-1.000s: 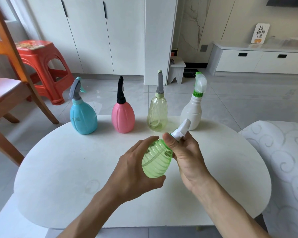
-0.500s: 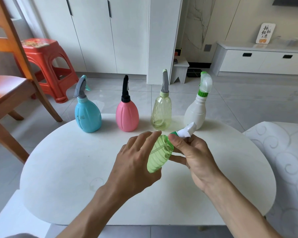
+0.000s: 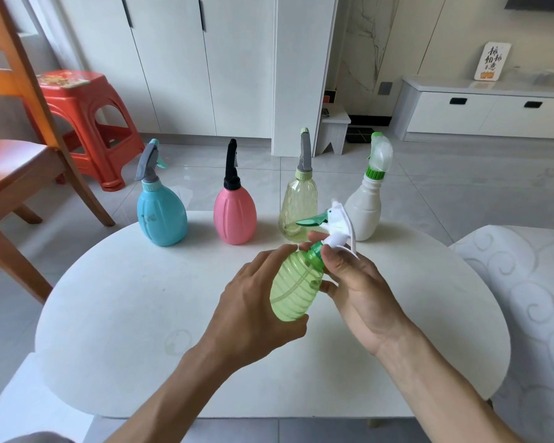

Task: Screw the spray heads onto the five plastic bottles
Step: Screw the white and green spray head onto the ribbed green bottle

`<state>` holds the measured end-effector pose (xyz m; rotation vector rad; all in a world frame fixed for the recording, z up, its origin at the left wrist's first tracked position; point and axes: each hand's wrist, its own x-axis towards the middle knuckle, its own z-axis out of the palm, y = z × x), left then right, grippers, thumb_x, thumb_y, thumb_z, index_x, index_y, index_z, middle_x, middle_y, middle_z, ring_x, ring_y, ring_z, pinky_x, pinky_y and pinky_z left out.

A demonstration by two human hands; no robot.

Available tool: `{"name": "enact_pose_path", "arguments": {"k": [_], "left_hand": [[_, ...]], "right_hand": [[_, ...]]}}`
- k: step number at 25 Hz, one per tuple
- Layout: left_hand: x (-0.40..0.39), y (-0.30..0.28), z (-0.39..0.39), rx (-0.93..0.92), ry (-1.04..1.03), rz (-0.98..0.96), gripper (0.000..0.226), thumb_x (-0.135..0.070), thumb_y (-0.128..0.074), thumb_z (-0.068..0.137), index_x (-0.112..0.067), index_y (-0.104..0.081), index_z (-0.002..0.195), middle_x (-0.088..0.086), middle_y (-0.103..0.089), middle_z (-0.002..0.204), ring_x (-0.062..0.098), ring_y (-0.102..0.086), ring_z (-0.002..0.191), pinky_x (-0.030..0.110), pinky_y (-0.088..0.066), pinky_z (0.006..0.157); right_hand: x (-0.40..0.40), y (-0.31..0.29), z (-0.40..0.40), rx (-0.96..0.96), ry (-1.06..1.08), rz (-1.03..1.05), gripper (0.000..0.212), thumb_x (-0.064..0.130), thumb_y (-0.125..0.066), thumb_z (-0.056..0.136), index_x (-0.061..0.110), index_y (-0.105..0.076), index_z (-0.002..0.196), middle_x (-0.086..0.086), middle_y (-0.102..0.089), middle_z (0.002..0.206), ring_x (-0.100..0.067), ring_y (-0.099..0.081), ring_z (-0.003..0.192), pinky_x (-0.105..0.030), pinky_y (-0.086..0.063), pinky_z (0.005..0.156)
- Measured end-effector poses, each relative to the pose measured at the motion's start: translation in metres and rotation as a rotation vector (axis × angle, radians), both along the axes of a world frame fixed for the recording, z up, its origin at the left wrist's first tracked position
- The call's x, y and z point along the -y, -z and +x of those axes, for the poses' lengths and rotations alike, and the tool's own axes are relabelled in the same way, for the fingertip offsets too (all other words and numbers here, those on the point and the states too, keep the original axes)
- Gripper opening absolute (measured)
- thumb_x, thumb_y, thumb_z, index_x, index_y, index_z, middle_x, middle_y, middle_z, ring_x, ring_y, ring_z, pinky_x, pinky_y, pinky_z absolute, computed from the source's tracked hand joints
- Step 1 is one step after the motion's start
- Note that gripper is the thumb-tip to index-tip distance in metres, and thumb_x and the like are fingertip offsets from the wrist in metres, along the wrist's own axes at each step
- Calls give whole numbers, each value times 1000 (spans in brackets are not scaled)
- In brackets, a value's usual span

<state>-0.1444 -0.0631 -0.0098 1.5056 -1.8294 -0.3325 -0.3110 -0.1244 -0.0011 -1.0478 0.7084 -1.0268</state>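
At the far left, a wooden chair with an orange-brown seat (image 3: 12, 161) is cut off by the picture's edge, and behind it an orange plastic stool (image 3: 87, 123) stands on the tiled floor, partly hidden by the chair's frame. Along the far rim of the round white table (image 3: 125, 314) four bottles stand upright in a row, each with its spray head on: a light blue plastic bottle with a grey trigger head (image 3: 161, 212), a pink ribbed bottle with a black head (image 3: 234, 215), a clear yellowish bottle with a grey head (image 3: 298, 203) whose lower part is hidden behind what you hold, and a white bottle with a green-collared pale head (image 3: 367, 209).

Your left hand (image 3: 253, 311) grips the translucent green ribbed bottle (image 3: 296, 289) above the table's middle, fingers wrapped round its far side where you cannot see them, thumb under its base. The bottle tilts, neck up and to the right. Your right hand (image 3: 362, 289) pinches the green collar at the neck between thumb and fingertips, just below the white spray head with a green trigger (image 3: 336, 223). Whether the collar's thread is seated on the neck is hidden by your fingers. A thin white tube curves from the head down behind your right hand, its end out of sight.

At the right edge, a white patterned cloth (image 3: 531, 282) is cut off.
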Motion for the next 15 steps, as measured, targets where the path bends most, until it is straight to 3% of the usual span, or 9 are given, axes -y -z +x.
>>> {"name": "enact_pose_path", "arguments": {"k": [2, 5, 8, 12, 15], "left_hand": [[1, -2, 2, -152, 25, 65, 88, -34, -85, 58, -43, -45, 135, -22, -61, 115, 2, -58, 95, 14, -46, 74], [2, -5, 4, -288, 90, 143, 84, -31, -89, 58, -45, -48, 130, -17, -66, 102, 8, -61, 83, 18, -52, 66], [-1, -4, 2, -251, 98, 122, 87, -32, -89, 58, -44, -46, 132, -20, -65, 109, 6, -62, 93, 19, -51, 74], [-2, 1, -3, -220, 91, 88, 87, -32, -88, 57, -50, -42, 129, -25, -62, 114, -1, -60, 100, 13, -48, 78], [0, 2, -4, -228, 59, 107, 84, -34, -86, 57, -57, -42, 125, -27, -63, 109, -3, -59, 94, 6, -43, 71]], "right_hand": [[2, -4, -3, 17, -42, -39, 44, 33, -63, 87, 10, -66, 123, -9, -70, 122, -20, -64, 113, -34, -47, 86], [4, -5, -6, 70, -87, -40, 34, 31, -63, 89, 11, -70, 115, -13, -70, 123, -24, -65, 113, -34, -52, 88], [0, -4, -3, 91, -67, 11, 28, 29, -75, 77, 14, -71, 101, -11, -72, 112, -25, -65, 103, -36, -51, 87], [-4, -4, 5, 40, 40, 100, 47, 29, -88, 62, 12, -65, 99, -9, -72, 100, -23, -67, 93, -30, -54, 75], [-5, -4, 6, 23, 41, 81, 35, 34, -81, 75, 14, -69, 100, -9, -73, 106, -22, -68, 95, -34, -54, 80]]}}
